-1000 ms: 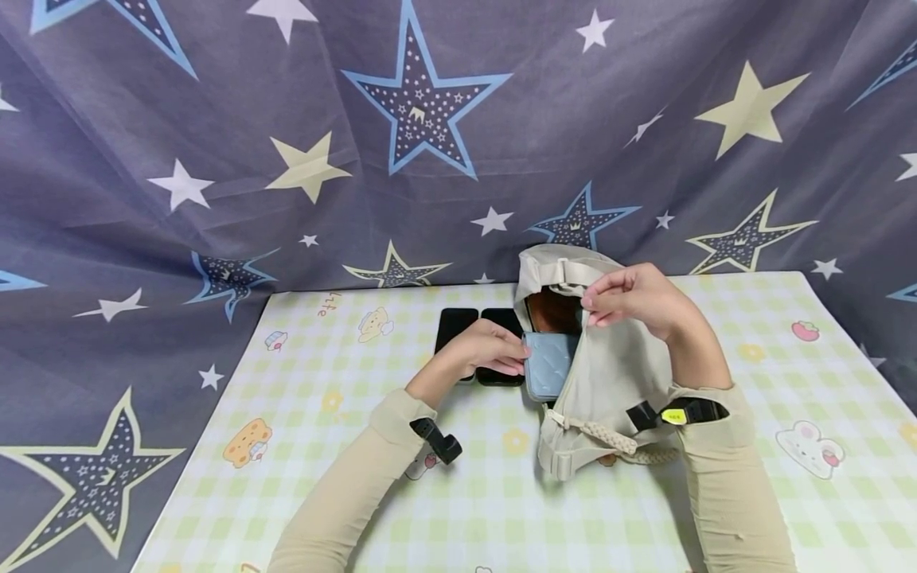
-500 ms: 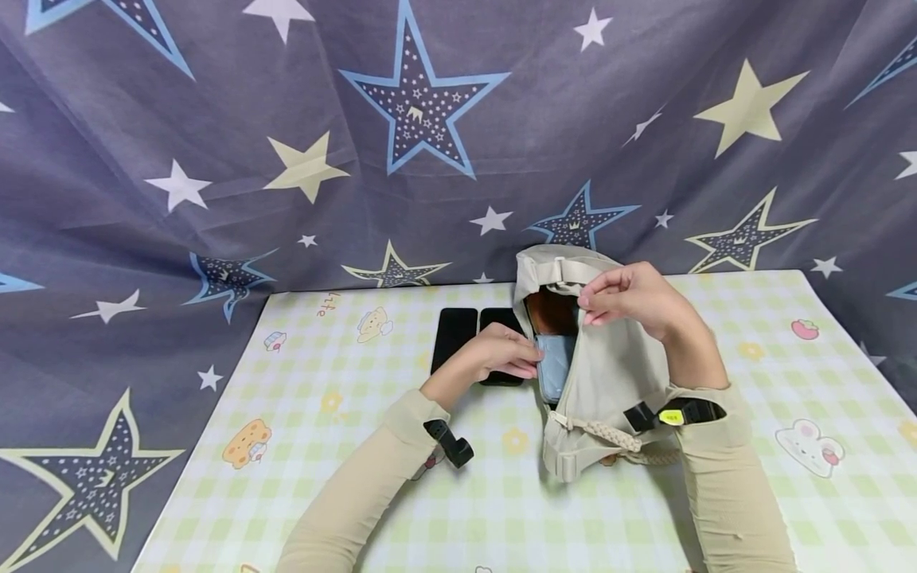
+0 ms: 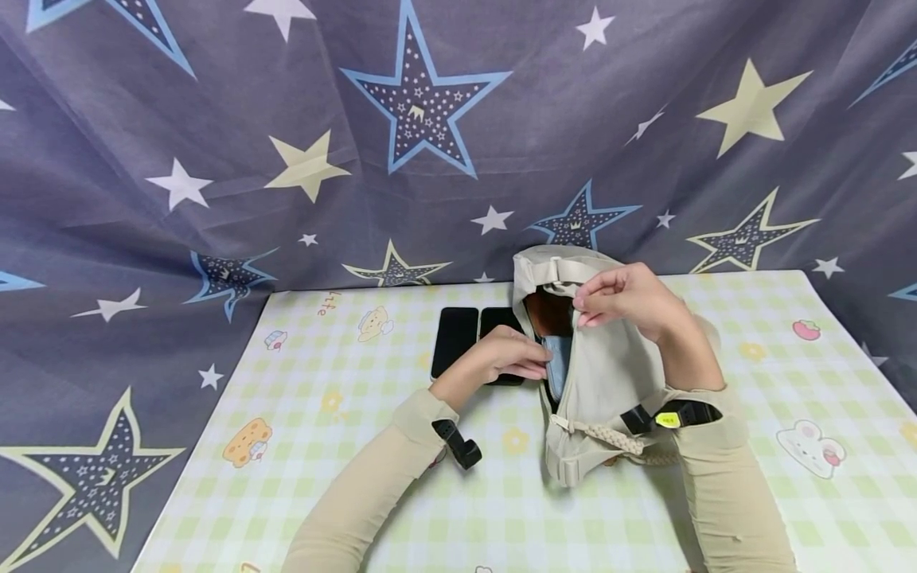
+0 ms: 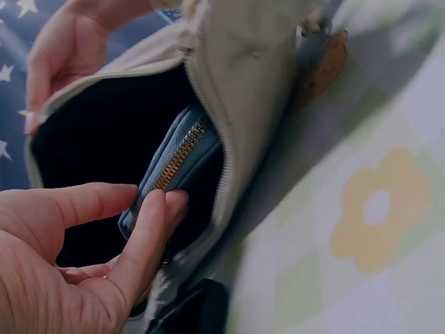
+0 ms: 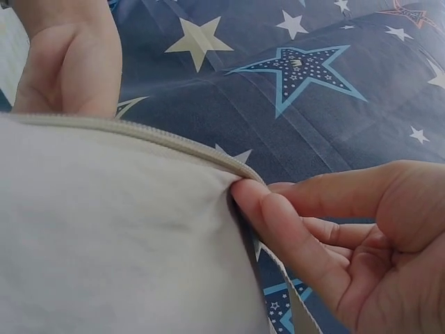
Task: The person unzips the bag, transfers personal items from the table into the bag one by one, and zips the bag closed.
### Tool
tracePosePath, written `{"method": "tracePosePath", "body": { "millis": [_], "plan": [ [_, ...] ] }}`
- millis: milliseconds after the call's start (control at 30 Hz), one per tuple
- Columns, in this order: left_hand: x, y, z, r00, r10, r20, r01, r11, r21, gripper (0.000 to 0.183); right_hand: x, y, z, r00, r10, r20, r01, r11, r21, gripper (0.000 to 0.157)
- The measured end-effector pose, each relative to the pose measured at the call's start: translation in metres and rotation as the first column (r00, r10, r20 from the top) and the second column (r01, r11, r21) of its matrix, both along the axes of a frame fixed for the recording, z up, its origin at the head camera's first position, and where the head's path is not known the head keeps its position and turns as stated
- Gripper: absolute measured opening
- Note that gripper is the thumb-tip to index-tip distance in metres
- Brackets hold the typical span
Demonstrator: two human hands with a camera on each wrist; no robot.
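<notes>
A cream fabric bag [image 3: 619,374] lies on its side with its zippered mouth facing left. My right hand [image 3: 626,302] pinches the zipper edge between thumb and fingertips and holds the mouth apart; the right wrist view shows the pinched cloth close up. Between the thumb and fingers of my left hand [image 3: 512,354] is a light blue wallet [image 4: 174,163] with a brass zipper along its side. Most of the wallet is inside the bag opening, its far end hidden in the dark interior. Something brown [image 3: 550,313] shows deeper inside the bag.
Two black phones lie side by side left of the bag, the left phone [image 3: 455,338] in full view and the right phone [image 3: 499,318] partly behind my left hand. A braided cord [image 3: 605,436] hangs at the bag's near side. Behind the checkered table [image 3: 344,477] hangs a star-patterned curtain [image 3: 430,215].
My left hand has moved right, sliding the blue wallet from the mouth deeper into the bag. The right hand has shifted slightly left, still pinching the zipper edge.
</notes>
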State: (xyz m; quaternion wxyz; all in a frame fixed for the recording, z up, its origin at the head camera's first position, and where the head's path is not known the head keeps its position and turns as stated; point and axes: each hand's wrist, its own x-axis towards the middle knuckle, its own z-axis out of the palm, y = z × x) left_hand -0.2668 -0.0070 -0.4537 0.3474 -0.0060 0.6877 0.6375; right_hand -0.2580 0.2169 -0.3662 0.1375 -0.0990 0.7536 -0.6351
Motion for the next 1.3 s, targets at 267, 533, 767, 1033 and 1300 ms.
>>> {"method": "tracePosePath", "body": {
  "millis": [267,533,767,1033,1300],
  "plan": [
    [0.003,0.009,-0.008,0.999,0.019,0.036,-0.017,0.999,-0.047,0.003,0.001,0.003,0.003,1.000,-0.024,-0.007,0.024,1.000,-0.014,0.016],
    [-0.001,0.008,-0.002,1.000,0.003,0.019,-0.002,0.998,-0.058,0.016,0.001,0.005,0.005,1.000,-0.028,-0.009,0.028,0.999,-0.029,0.010],
    [-0.001,0.012,-0.002,1.000,0.015,0.014,-0.014,0.997,-0.073,0.010,0.002,0.004,0.005,0.999,-0.028,-0.020,0.027,0.998,-0.052,0.006],
    [-0.004,0.015,0.006,0.999,0.047,-0.019,-0.049,0.996,-0.077,0.008,0.002,0.004,0.006,0.998,-0.047,-0.035,0.044,0.996,-0.076,0.009],
    [-0.003,0.020,-0.004,0.999,0.032,-0.030,-0.035,0.993,-0.114,0.016,0.002,0.003,0.007,0.999,-0.045,-0.029,0.043,0.996,-0.084,0.009]
  ]
}}
